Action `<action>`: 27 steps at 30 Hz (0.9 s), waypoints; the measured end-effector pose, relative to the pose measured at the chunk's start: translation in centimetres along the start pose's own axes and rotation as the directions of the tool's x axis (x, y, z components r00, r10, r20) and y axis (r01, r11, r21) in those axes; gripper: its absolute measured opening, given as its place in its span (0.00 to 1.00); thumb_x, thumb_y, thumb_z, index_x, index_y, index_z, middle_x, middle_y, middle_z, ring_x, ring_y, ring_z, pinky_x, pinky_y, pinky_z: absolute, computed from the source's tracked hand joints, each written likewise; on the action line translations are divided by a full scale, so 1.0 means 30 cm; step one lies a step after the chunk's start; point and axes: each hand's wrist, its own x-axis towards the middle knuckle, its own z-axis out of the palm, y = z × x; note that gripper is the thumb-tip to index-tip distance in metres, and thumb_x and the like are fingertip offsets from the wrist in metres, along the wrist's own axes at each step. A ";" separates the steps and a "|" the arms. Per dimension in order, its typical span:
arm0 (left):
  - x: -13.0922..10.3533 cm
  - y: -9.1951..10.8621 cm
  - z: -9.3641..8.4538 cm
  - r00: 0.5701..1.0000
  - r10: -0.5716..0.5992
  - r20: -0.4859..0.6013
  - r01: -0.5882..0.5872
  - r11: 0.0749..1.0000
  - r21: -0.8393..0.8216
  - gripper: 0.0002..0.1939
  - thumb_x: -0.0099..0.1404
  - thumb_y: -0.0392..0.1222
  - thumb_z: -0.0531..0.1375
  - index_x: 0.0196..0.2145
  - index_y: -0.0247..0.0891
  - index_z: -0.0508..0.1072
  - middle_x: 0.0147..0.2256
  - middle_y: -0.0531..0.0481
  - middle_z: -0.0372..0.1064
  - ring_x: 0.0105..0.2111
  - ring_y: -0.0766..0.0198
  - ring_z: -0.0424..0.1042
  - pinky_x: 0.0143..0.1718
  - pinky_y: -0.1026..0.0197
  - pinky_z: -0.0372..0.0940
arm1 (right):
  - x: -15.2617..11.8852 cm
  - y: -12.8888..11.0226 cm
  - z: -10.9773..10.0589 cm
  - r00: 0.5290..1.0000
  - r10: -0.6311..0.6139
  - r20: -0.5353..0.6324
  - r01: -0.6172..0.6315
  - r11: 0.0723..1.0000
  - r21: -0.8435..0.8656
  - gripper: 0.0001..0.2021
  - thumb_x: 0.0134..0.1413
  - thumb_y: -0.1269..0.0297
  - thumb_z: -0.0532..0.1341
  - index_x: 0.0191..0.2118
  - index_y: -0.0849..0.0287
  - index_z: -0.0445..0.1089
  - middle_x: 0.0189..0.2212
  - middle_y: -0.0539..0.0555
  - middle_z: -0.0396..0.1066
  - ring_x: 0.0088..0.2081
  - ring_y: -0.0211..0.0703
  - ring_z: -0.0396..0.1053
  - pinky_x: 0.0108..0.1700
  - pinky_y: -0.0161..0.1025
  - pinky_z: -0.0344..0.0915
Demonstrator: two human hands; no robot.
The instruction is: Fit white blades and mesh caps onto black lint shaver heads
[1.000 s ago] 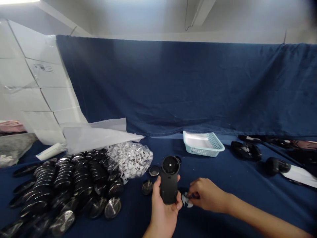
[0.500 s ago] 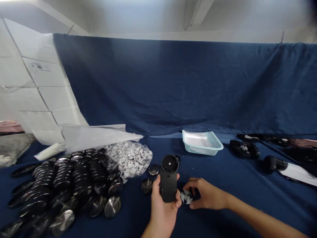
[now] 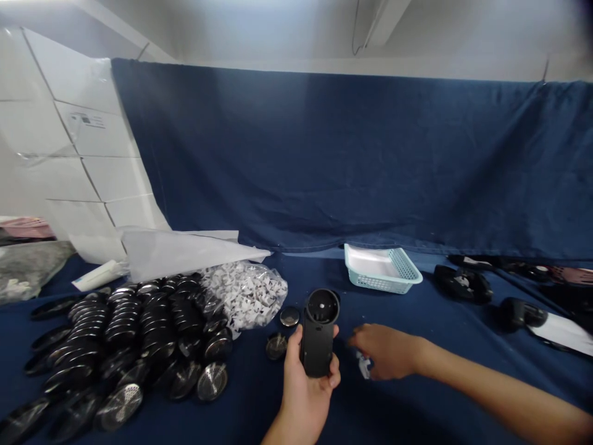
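Note:
My left hand [image 3: 306,395] is closed around a black handheld housing [image 3: 317,350]. Its open round cup [image 3: 323,306] faces me, with a small light spot at the centre. To the right of it, my right hand [image 3: 384,352] is curled, palm down, over a small grey-and-white bladed-looking piece [image 3: 364,366], which is blurred and mostly covered by the fingers. Just left of the housing lie two small round metal-faced parts, one farther back [image 3: 290,316] and one nearer [image 3: 277,346]. A dark part behind the housing's cup is mostly hidden.
Many black round lids with perforated metal faces [image 3: 212,381] are stacked at left. Behind them is a clear bag of small grey-white pieces [image 3: 252,293]. A light-blue basket [image 3: 383,283] holds white paper. Black parts [image 3: 463,284] lie at right, before a blue curtain [image 3: 324,154].
My right hand has moved slightly right, away from the housing, and turned palm down with the small piece. The left hand keeps its hold. The whole view has shifted a little.

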 end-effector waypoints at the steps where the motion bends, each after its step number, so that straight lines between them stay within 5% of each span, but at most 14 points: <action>1: 0.000 0.000 0.001 1.000 -0.003 0.005 0.003 1.000 -0.002 0.19 0.66 0.53 0.54 0.43 0.33 0.70 0.44 0.40 0.73 0.18 0.67 0.64 0.17 0.65 0.51 | 0.002 -0.006 -0.003 1.000 -0.021 -0.013 0.021 1.000 0.007 0.25 0.38 0.73 0.62 0.48 0.59 0.70 0.37 0.56 0.74 0.40 0.49 0.72 0.40 0.39 0.65; 4: -0.001 0.000 0.002 1.000 -0.008 0.015 0.008 1.000 -0.001 0.20 0.67 0.53 0.53 0.42 0.32 0.70 0.43 0.39 0.73 0.18 0.67 0.64 0.17 0.65 0.51 | -0.007 -0.010 -0.011 0.996 -0.038 -0.075 0.039 0.999 0.016 0.29 0.40 0.71 0.62 0.53 0.54 0.66 0.37 0.52 0.75 0.40 0.46 0.72 0.39 0.37 0.64; 10: -0.005 -0.003 0.003 1.000 -0.007 0.019 0.007 1.000 0.006 0.19 0.67 0.53 0.53 0.43 0.33 0.70 0.42 0.40 0.74 0.18 0.66 0.64 0.16 0.65 0.51 | -0.019 -0.012 0.020 0.985 0.024 -0.173 -0.029 0.999 -0.026 0.09 0.51 0.67 0.59 0.36 0.55 0.75 0.35 0.54 0.76 0.38 0.48 0.74 0.38 0.38 0.63; 27: 0.004 -0.006 -0.002 1.000 0.010 0.026 -0.011 0.999 0.033 0.18 0.67 0.53 0.52 0.43 0.34 0.69 0.42 0.40 0.73 0.18 0.67 0.64 0.16 0.65 0.51 | 0.001 -0.019 0.066 0.977 -0.012 -0.212 0.003 0.999 -0.040 0.10 0.55 0.68 0.56 0.32 0.56 0.76 0.32 0.55 0.77 0.37 0.46 0.73 0.36 0.36 0.62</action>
